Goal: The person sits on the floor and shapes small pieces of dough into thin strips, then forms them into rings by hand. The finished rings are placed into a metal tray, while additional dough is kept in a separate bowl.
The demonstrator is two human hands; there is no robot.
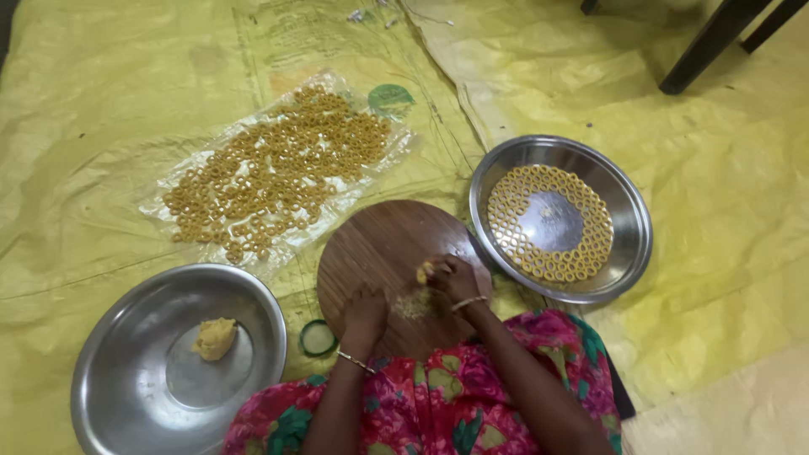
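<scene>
Sitting over the round wooden board (383,253), which serves as the landmark here, the person works a small piece of yellow dough, and everything else fans out around that board. Well to the left of it and nearer the person stands a big steel bowl (109,337) with one lump of dough (216,338) lying in its bottom. Up and to the left of the board a clear plastic sheet (168,198) carries a dense scatter of finished dough rings (282,164). Just off the board's lower left edge lies a small green-rimmed lid (318,337). On the board itself the left hand (365,307) rests knuckles up, fingers curled loosely downward; whether it pins anything under them cannot be told. Between the hands sits a little heap of dough crumbs (412,305). The right hand (453,278), at the board's right side, is pinched closed around a small dough piece (425,271), which shows at the fingertips. Touching the board's right edge is a steel plate (628,181) with pale rings (590,244) laid in neat circles around its bare centre. Judging by those rings, the shaping goes best with an even, thin roll, ends pressed firmly together, and a light grip so the loop stays round.
</scene>
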